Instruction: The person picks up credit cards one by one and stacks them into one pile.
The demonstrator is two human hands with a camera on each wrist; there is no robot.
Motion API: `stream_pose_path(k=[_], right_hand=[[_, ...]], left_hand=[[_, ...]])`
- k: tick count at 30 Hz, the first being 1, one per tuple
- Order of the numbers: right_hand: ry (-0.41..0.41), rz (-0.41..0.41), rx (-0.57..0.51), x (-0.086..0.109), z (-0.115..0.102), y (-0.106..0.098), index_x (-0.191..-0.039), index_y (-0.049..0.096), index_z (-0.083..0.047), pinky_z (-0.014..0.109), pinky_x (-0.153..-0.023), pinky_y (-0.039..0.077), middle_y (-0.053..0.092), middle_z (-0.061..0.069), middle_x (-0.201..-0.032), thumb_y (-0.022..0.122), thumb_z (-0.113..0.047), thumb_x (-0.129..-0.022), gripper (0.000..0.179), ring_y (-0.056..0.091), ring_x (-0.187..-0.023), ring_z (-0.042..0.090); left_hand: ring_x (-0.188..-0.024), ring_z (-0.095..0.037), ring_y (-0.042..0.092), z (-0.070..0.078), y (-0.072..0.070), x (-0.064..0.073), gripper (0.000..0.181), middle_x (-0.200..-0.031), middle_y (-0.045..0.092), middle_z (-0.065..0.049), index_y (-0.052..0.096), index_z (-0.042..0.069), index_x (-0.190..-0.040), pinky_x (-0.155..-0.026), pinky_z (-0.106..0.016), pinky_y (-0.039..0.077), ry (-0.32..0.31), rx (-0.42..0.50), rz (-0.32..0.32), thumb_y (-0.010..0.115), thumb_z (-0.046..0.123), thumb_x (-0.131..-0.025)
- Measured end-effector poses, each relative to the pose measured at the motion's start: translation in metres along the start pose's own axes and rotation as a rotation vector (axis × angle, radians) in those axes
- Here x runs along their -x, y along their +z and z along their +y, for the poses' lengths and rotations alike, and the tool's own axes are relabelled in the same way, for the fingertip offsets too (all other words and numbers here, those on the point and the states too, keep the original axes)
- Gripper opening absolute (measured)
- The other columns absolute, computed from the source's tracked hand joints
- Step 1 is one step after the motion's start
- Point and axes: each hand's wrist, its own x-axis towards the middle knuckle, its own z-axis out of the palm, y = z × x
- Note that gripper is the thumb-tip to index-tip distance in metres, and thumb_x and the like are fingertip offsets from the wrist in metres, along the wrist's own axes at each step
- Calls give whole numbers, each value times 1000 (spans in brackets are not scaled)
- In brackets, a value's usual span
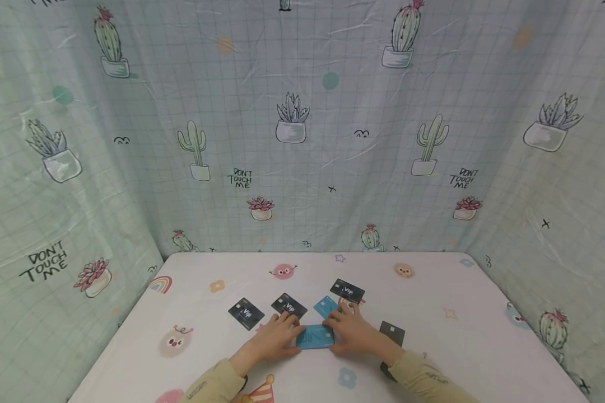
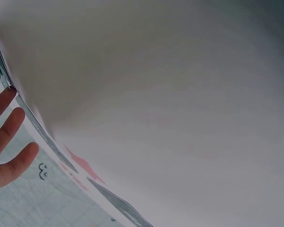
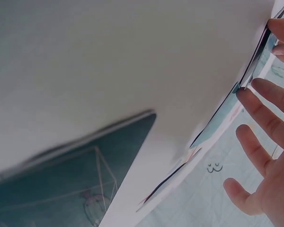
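Observation:
A small stack of blue bank-style cards point(image 1: 315, 337) lies flat near the front middle of the table. My left hand point(image 1: 278, 337) grips its left end, thumb at the near edge and a finger at the far edge. At the right end my right hand point(image 1: 354, 334) holds it the same way. In the left wrist view the stack point(image 2: 1, 61) shows a layered edge beside the fingertips. The right wrist view has the stack's side point(image 3: 261, 49) between thumb and fingers. Just beyond, another blue card point(image 1: 325, 306) lies partly behind the right fingers.
Black VIP cards lie around: one at far left point(image 1: 246, 313), one beyond the left hand point(image 1: 289, 305), one behind the right hand point(image 1: 348, 290). A dark card point(image 1: 392, 332) lies right of the right wrist; another point(image 1: 387, 371) is partly under the sleeve. Patterned curtains surround the table point(image 1: 484, 358).

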Motion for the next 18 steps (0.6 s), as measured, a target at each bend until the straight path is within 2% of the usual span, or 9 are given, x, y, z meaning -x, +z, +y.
stream_pose_path(k=[18], right_hand=[[24,-17,-12,0,-1,-1,-118,55,-20,57,-96,27,54,-2,-111,62,-47,-74,52,41,-109,23]], left_hand=[[-97,-16,46,-1,-1,0,47,-110,56,-1,56,18,-117,-80,-36,41,-2,-23,4,58,46,-79]])
